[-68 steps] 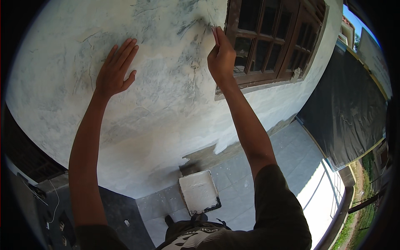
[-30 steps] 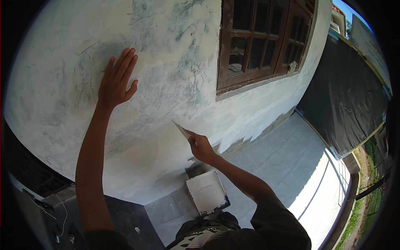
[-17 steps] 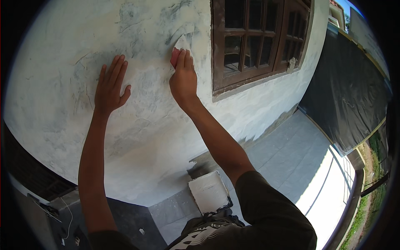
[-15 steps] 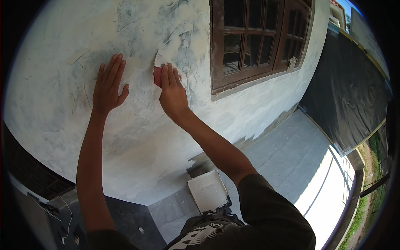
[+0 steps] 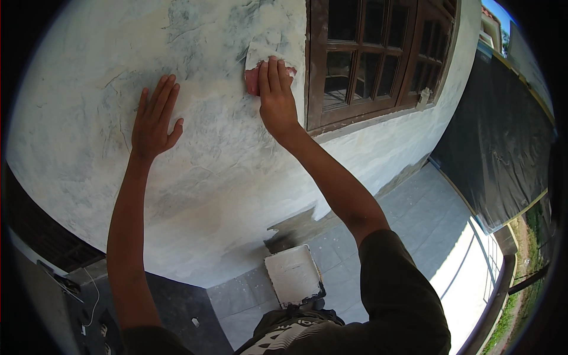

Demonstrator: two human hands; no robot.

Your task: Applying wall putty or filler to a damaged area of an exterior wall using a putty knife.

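My left hand (image 5: 155, 123) rests flat against the patchy white and grey wall (image 5: 204, 130), fingers stretched out and nothing in it. Farther right and a little higher, my right hand (image 5: 278, 100) grips a red putty scraper (image 5: 252, 81) and presses it to the wall. White putty coats the scraper's upper part, and its blade edge is hard to make out. Part of the scraper is hidden behind my fingers. Rough streaks and smears of putty surround it on the wall.
A brown wooden window (image 5: 367, 65) with glass panes sits just right of my right hand. Down by the wall's foot, a white-smeared rectangular tray (image 5: 294, 275) stands on the grey tiled floor (image 5: 390, 216). Black plastic sheeting (image 5: 497, 136) hangs at the far right.
My right hand has slid the scraper up and to the right along the wall, closer to the window. The left hand stays in place.
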